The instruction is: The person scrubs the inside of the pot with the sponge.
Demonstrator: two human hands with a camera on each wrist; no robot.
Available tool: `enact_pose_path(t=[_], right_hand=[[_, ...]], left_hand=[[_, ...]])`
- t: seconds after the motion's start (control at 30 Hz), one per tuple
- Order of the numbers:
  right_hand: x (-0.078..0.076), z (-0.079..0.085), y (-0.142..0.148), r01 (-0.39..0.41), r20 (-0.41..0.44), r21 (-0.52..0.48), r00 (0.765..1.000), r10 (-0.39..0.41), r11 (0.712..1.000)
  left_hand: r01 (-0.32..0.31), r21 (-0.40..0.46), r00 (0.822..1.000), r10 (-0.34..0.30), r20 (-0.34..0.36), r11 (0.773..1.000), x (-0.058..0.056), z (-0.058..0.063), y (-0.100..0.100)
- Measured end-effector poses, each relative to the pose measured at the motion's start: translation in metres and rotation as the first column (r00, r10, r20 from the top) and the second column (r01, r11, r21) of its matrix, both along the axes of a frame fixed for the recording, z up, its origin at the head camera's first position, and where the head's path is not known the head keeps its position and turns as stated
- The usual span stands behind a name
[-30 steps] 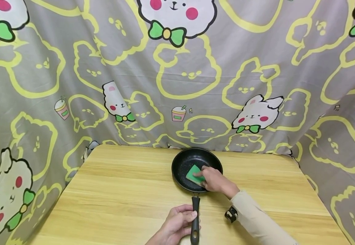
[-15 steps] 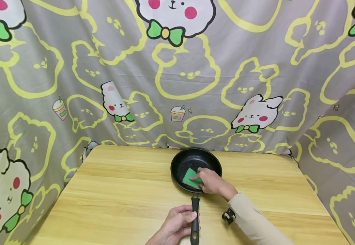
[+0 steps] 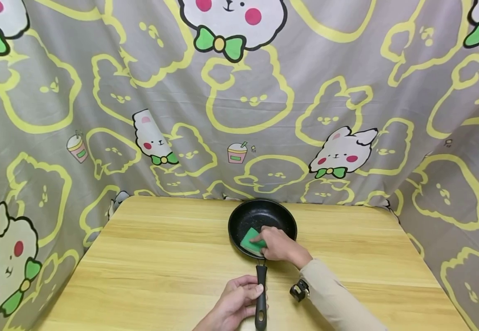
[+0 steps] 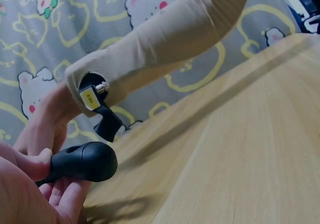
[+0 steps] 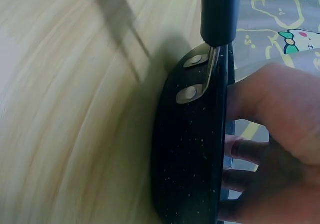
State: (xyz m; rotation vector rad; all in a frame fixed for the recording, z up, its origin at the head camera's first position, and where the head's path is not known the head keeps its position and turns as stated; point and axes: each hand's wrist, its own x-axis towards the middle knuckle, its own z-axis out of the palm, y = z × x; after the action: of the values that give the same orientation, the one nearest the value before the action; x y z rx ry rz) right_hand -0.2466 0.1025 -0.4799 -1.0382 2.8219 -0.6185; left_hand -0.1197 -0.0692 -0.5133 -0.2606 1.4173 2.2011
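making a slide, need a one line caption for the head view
Right hand presses a green sponge inside a black frying pan while the left hand grips its handle.

The left hand holds the black handle, with the thumb lying on top and the fingers below it. Just behind, the right hand reaches down. Its beige sleeve carries a small black device at the wrist. The wooden table spreads to the right, and a patterned cloth hangs behind.
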Motion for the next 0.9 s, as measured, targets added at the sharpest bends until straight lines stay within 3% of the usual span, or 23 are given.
enact_pose_path(t=[0.43,0.73,0.9], right_hand=[[-0.002,0.003,-0.015,0.041,0.057,-0.013,0.998,-0.040,0.999],[-0.009,-0.003,-0.029,0.067,-0.005,-0.035,0.998,-0.067,0.997],[-0.017,-0.004,-0.036,0.076,-0.058,-0.018,0.995,-0.077,0.997]], left_hand=[[0.010,0.039,1.000,-0.009,-0.026,0.999,0.002,-0.002,-0.001],[0.016,0.030,1.000,-0.016,0.006,0.999,0.000,-0.003,-0.002],[0.018,0.038,1.000,-0.017,-0.017,0.999,0.001,-0.001,-0.002]])
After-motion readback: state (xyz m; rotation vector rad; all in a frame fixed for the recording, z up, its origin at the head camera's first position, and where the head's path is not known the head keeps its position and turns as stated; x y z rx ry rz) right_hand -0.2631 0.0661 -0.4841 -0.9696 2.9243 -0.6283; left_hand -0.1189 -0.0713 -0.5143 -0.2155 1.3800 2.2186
